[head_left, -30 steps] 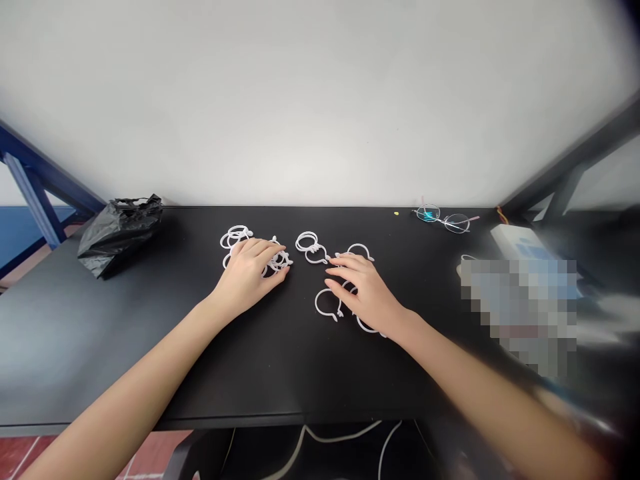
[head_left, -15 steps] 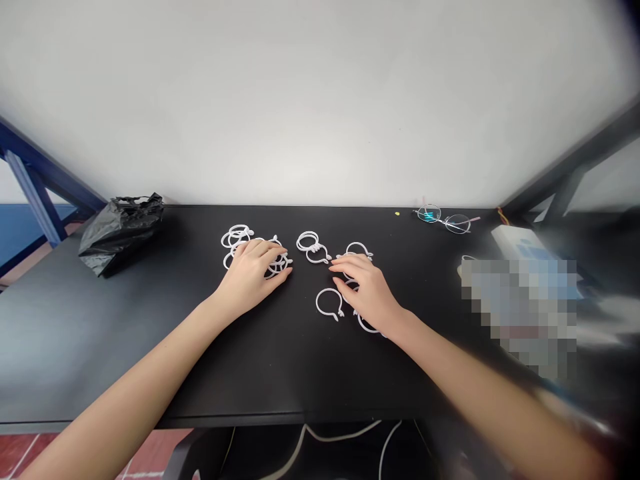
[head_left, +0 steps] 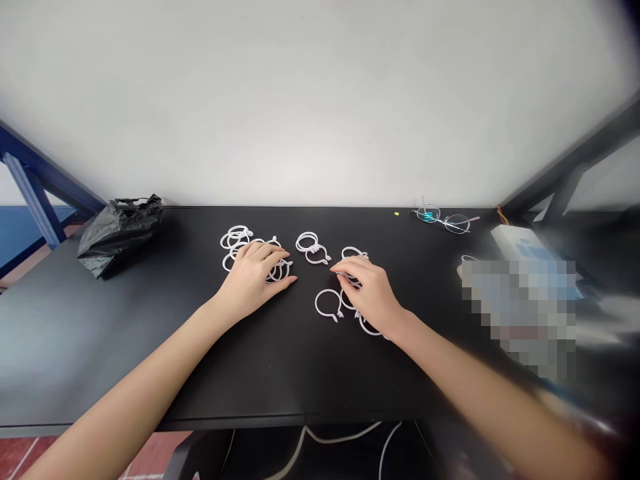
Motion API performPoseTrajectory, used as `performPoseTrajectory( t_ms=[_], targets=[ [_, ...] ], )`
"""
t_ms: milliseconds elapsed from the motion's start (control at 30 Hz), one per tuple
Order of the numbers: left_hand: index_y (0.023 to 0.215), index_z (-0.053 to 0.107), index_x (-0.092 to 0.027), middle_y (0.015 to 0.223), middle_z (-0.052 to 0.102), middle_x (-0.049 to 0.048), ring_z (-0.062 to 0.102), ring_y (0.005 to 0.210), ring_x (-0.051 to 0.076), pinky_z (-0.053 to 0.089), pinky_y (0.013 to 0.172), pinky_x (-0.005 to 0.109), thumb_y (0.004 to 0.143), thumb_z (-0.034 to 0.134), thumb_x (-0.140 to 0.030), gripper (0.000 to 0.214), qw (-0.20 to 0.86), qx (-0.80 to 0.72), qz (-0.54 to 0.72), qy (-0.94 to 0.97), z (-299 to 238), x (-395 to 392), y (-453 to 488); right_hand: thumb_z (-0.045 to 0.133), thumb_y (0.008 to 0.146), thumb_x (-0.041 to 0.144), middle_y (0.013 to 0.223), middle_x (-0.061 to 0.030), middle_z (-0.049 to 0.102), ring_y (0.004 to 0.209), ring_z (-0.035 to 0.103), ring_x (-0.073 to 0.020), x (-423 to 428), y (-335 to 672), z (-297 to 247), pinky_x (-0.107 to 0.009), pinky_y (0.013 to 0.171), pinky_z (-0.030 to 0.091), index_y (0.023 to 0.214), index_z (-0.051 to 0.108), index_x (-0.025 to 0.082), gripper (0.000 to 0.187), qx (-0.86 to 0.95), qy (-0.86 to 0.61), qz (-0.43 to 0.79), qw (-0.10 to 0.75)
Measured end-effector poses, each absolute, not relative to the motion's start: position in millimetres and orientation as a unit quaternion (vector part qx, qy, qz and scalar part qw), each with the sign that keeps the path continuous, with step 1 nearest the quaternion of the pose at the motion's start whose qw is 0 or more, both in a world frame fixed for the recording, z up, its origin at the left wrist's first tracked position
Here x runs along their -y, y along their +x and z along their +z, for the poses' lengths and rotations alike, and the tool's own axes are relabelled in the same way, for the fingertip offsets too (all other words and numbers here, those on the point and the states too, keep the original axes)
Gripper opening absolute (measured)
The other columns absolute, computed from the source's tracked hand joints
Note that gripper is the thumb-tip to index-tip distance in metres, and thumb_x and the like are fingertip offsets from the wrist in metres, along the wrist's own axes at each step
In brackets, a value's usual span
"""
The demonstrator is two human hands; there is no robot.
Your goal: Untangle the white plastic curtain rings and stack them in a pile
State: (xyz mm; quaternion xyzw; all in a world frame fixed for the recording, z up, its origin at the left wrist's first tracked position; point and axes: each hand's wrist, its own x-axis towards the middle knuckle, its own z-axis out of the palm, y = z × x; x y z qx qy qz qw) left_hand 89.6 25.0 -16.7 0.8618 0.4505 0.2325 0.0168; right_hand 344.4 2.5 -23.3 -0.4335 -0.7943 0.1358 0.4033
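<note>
White plastic rings with small tabbed ends, like shower curtain rings, lie on the black table (head_left: 240,373) in loose groups. My left hand (head_left: 254,270) rests palm down over the left pile of rings (head_left: 235,237), fingers spread flat and thumb out to the side; it hides part of the pile. My right hand (head_left: 367,287) is bent over the right group, thumb and fingertips drawn together around a ring (head_left: 354,252); the exact grip is partly hidden. Beside its thumb lies a single ring (head_left: 328,303). Between my hands sits a small cluster of rings (head_left: 307,243).
A crumpled black plastic bag (head_left: 120,233) stands at the far left. Eyeglasses (head_left: 443,219) lie at the back right near the wall (head_left: 320,100). A white and blue box (head_left: 520,243) and a blurred-out item (head_left: 520,313) are at the right. Cables (head_left: 345,438) hang below the table edge.
My right thumb and fingers have closed together, and the ring at their far side has shifted slightly towards me. The left thumb has stretched a little further right.
</note>
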Motion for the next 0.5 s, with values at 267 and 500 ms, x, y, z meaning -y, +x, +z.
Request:
performPoseTrajectory(
  t_ms=[267,500],
  targets=[
    [0.112,0.062,-0.016,0.113,0.067,0.0109,0.059,0.103,0.026,0.040,0.099,0.046,0.090,0.066,-0.036,0.030,0.017,-0.410,0.281,0.868,-10.3,-17.4,98.5,0.055,0.089,0.007,0.091,-0.0063,0.072,0.083,0.070,-0.0179,1.3,340.9,-13.2,-0.030,0.070,0.058,0.092,0.069,0.020,0.019,0.768,-0.403,0.078,0.492],
    [0.113,0.061,-0.016,0.113,0.066,0.0098,0.059,0.106,0.023,0.033,0.109,0.050,0.094,0.060,-0.030,0.023,0.057,-0.348,0.258,0.900,-10.9,-4.2,114.4,0.055,0.089,0.005,0.087,-0.0050,0.072,0.075,0.068,-0.0160,-0.8,340.3,-12.2,-0.028,0.068,0.058,0.089,0.068,0.020,0.020,0.767,-0.398,0.092,0.495]
  ],
)
